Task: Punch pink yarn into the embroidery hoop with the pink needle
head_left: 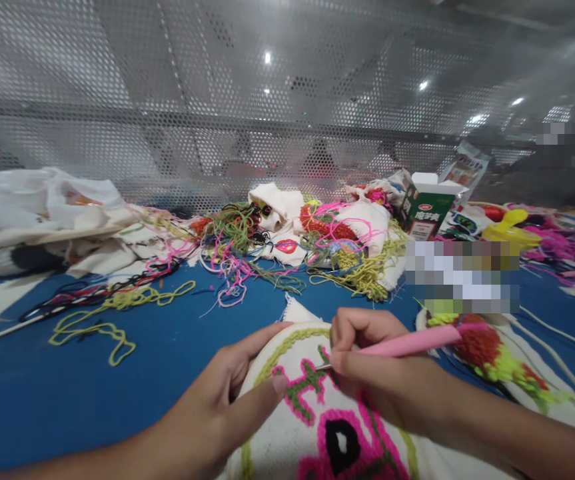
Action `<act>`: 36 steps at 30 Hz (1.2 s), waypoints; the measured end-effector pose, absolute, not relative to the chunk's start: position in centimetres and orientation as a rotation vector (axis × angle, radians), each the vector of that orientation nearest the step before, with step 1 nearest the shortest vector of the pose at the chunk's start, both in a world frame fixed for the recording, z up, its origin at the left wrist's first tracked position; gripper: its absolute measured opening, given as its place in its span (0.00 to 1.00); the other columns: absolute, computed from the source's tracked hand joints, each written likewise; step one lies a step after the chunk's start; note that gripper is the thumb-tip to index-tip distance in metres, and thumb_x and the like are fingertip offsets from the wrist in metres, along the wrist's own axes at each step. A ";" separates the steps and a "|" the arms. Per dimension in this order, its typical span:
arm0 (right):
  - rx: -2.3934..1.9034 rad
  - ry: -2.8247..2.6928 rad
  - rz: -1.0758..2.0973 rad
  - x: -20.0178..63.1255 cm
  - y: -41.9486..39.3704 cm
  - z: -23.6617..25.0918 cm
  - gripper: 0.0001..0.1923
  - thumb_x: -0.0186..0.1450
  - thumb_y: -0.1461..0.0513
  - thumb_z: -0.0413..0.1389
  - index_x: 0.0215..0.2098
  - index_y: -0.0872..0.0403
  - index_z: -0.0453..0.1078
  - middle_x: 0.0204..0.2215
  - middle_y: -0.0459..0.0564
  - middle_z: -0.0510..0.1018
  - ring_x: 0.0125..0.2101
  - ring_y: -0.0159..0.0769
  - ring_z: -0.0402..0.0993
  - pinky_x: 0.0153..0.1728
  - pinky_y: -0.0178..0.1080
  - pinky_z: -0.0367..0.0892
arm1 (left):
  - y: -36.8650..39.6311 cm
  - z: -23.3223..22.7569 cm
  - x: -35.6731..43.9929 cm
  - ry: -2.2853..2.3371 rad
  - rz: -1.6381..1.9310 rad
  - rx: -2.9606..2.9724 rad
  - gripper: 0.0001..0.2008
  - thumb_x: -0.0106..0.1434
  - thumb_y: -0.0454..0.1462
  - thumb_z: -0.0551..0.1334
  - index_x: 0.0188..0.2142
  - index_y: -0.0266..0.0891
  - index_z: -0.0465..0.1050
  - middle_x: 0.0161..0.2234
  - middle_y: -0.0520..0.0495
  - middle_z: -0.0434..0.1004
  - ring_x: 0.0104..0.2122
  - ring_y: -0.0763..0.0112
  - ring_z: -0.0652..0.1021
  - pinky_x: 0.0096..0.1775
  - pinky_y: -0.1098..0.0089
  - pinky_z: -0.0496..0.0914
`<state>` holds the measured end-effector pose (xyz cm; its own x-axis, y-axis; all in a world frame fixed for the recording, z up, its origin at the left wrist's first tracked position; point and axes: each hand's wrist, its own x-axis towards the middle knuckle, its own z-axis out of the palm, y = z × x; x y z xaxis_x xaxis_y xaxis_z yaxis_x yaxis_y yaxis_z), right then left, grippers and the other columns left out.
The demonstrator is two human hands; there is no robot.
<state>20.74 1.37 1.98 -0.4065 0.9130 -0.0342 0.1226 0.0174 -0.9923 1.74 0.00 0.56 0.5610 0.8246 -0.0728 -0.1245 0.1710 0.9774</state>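
My right hand (pixel 377 360) is closed around a pink-handled punch needle (pixel 412 340). Its thin metal tip meets the white fabric (pixel 282 427) beside green stitches outlined in pink. My left hand (pixel 237 387) grips the left edge of this round, stretched piece, thumb on top and fingers hidden beneath. An olive-green stitched border (pixel 277 353) runs near the rim. Lower on the fabric sits a black patch (pixel 334 447) with a white centre, ringed by thick pink stitching. The bottom of the piece runs out of view.
Tangled yarn (pixel 237 233) and fabric scraps lie along the back of the blue table (pixel 167 380). A green box (pixel 427 207) and a yellow container (pixel 510 230) stand at the back right. Red and yellow stitched work (pixel 487 353) lies right. Behind rises a perforated metal panel (pixel 192 87).
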 end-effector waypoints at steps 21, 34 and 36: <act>-1.198 -1.809 1.547 21.5 1.7 2.1 0.12 0.54 0.57 0.57 0.25 0.56 0.60 0.18 0.40 0.62 0.17 0.22 0.52 0.17 0.28 0.47 | -0.2 0.2 1.6 0.816 0.779 1.224 0.23 0.59 0.40 0.59 0.54 0.45 0.60 0.51 0.48 0.69 0.46 0.64 0.72 0.45 0.69 0.67; -1.158 -1.507 1.774 20.8 2.1 2.0 0.13 0.50 0.60 0.61 0.22 0.57 0.61 0.16 0.41 0.66 0.16 0.21 0.59 0.16 0.27 0.51 | -0.4 0.5 2.3 0.829 0.828 1.154 0.20 0.57 0.40 0.61 0.50 0.44 0.66 0.49 0.47 0.72 0.42 0.63 0.75 0.37 0.73 0.71; -1.184 -1.525 1.739 20.6 2.1 2.2 0.14 0.48 0.60 0.62 0.21 0.57 0.61 0.15 0.41 0.66 0.16 0.21 0.59 0.16 0.27 0.51 | -0.6 0.7 2.4 0.845 0.855 1.106 0.20 0.57 0.39 0.61 0.49 0.44 0.67 0.48 0.47 0.73 0.43 0.63 0.75 0.38 0.73 0.71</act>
<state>20.64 2.14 2.24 -0.4712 0.8420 -0.2626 0.1505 -0.2167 -0.9646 2.41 -0.60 0.72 0.4246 0.8946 -0.1395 -0.1503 0.2216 0.9635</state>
